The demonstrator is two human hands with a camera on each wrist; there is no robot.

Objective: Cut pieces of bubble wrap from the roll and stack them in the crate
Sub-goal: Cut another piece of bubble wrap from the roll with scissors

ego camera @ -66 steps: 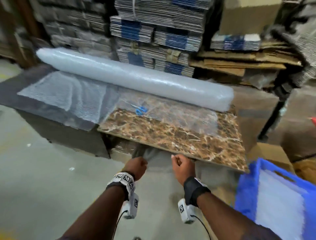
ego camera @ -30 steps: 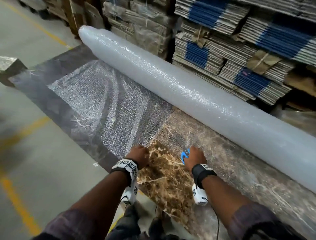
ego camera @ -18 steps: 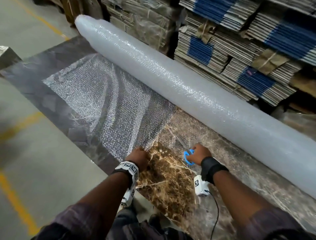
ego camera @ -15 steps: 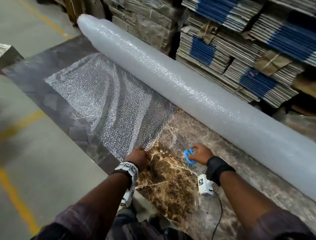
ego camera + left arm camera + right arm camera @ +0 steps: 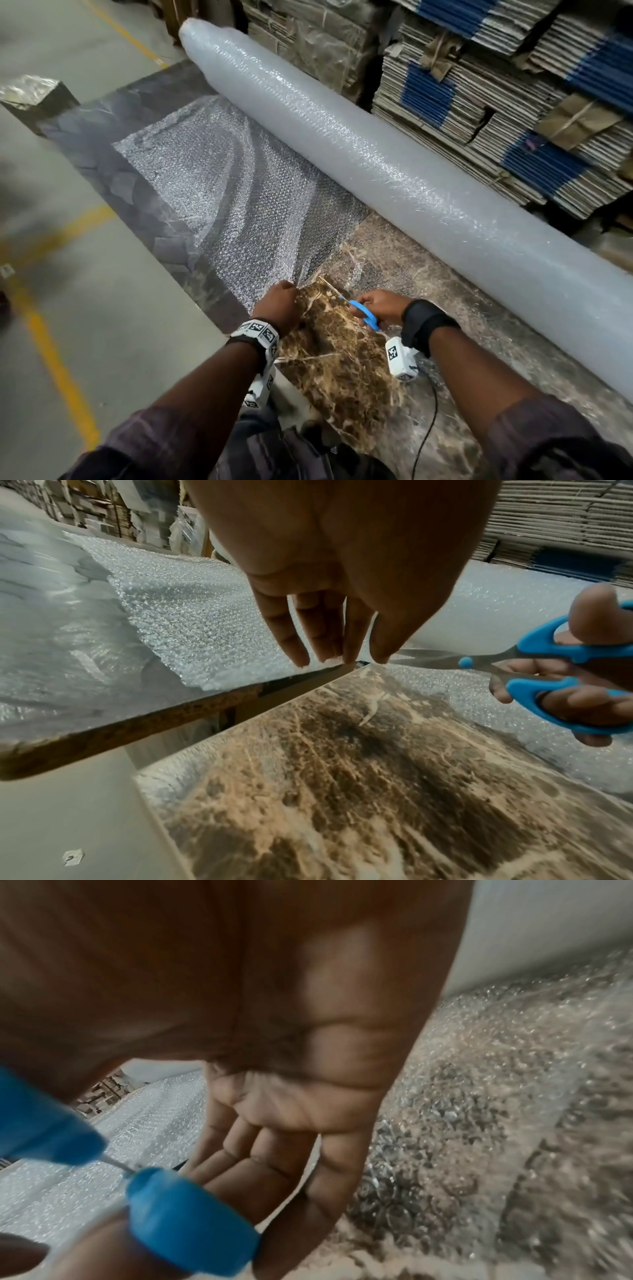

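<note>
The big bubble wrap roll (image 5: 394, 171) lies along the back of the slabs. Its unrolled sheet (image 5: 233, 205) spreads toward me over the dark slab (image 5: 147, 212). My left hand (image 5: 279, 303) comes down with straight fingers (image 5: 325, 642) on the sheet's near corner. My right hand (image 5: 380, 305) grips the blue-handled scissors (image 5: 364, 315) just right of it. In the left wrist view the scissors (image 5: 534, 653) point their blades, slightly apart, at my left thumb. The right wrist view shows the scissors (image 5: 192, 1218) only as blurred blue handles. The crate is out of view.
Bundles of flattened cardboard (image 5: 479, 85) are stacked right behind the roll. A brown marble slab (image 5: 342, 359) lies under my hands, with a narrow gap between it and the dark slab. Concrete floor with a yellow line (image 5: 51, 342) is at the left.
I have moved in from the slab's front edge. My right hand picked the scissors up off the sheet and turned them toward my left hand, which stayed on the sheet's corner.
</note>
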